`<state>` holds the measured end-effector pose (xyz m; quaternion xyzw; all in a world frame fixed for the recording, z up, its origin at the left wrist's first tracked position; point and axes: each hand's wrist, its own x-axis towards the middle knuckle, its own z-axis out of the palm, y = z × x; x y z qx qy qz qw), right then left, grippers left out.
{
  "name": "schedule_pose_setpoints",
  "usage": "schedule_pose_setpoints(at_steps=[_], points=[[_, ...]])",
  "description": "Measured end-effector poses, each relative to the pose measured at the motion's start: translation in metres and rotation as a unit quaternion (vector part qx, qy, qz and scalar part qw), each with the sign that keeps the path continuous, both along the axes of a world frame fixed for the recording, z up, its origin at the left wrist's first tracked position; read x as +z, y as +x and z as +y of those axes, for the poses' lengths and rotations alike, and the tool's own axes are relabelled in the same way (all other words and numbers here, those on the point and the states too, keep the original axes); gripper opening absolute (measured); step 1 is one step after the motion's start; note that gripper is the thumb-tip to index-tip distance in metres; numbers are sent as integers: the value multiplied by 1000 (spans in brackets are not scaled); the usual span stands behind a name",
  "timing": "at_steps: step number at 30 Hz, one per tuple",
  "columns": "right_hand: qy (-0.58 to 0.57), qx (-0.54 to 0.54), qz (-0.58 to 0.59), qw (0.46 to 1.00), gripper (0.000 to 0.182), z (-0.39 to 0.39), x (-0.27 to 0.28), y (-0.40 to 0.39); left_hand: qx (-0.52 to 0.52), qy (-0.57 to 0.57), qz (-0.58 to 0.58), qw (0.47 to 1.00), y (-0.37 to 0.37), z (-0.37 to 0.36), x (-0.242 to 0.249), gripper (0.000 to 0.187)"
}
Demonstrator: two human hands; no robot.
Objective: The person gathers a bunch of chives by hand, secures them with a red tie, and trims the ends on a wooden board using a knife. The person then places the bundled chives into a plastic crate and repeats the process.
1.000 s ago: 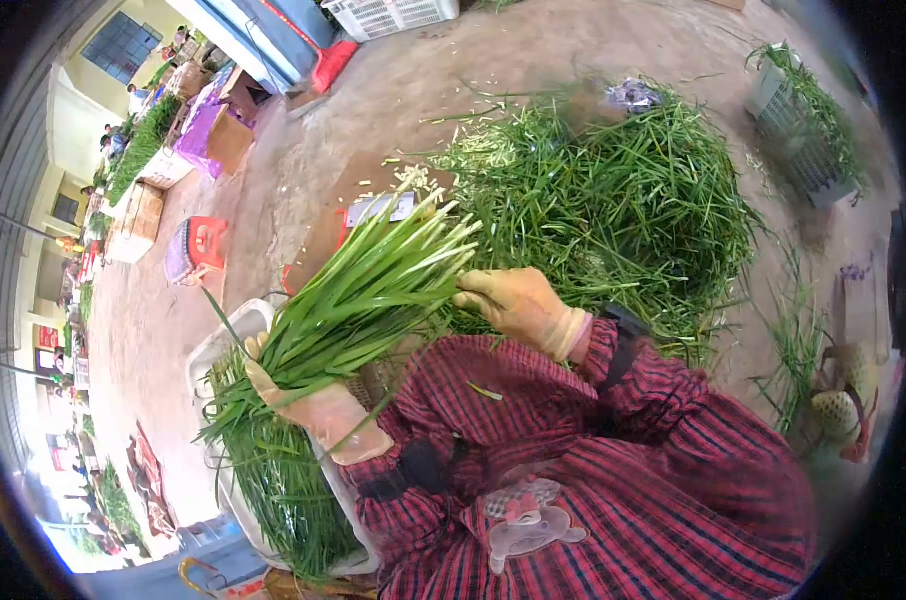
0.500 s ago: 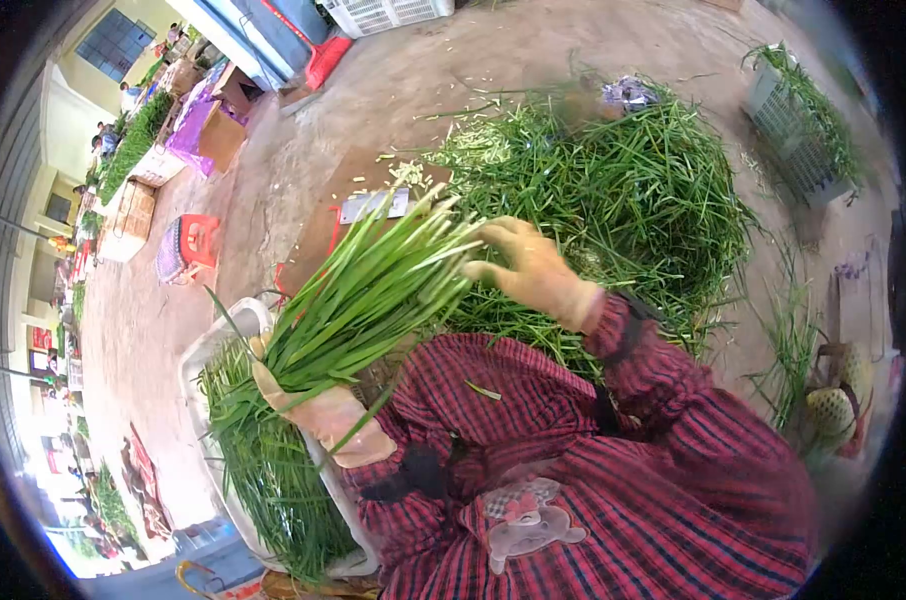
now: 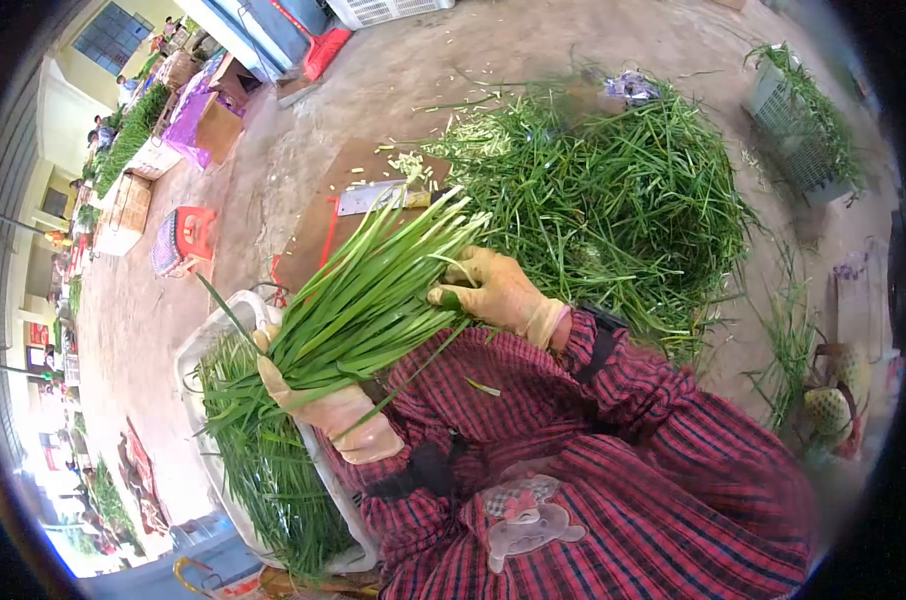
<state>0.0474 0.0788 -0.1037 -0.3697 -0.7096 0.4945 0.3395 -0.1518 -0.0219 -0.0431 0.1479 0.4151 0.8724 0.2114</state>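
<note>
A bunch of garlic chives [image 3: 358,315] slants across my lap, pale stem ends toward the upper right. My gloved left hand [image 3: 338,420] is wrapped round its leafy lower part. At the stem end, my gloved right hand [image 3: 498,290] pinches some stems and a leaf at the edge of the bunch; its fingertips are partly hidden. Beyond the bunch, a cleaver [image 3: 368,197] with a flat metal blade lies on a cardboard sheet [image 3: 308,235]. Below my left hand stands a white crate [image 3: 208,450] filled with more chives [image 3: 283,490].
A large heap of loose green leaves [image 3: 623,200] covers the floor ahead, with cut pale stem bits beside it. At right stands a grey crate [image 3: 798,140] of greens. A red stool [image 3: 195,235], a red broom [image 3: 325,52] and a purple-covered box [image 3: 198,125] are at left.
My right hand has moved down and left against the stem end, its fingers closing from a spread shape. The bunch stays in my left hand, and more of the cleaver shows.
</note>
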Motion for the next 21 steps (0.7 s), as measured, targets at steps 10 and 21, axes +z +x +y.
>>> schedule_pose_setpoints(at_steps=[10, 21], points=[[-99, -146, 138, 975, 13, 20, -68, 62, 21, 61, -19, 998, -29, -10, -18, 40], [-15, -35, 96, 995, 39, 43, -3, 71, 21, -53, 78, 995, -22, -11, -10, 39]])
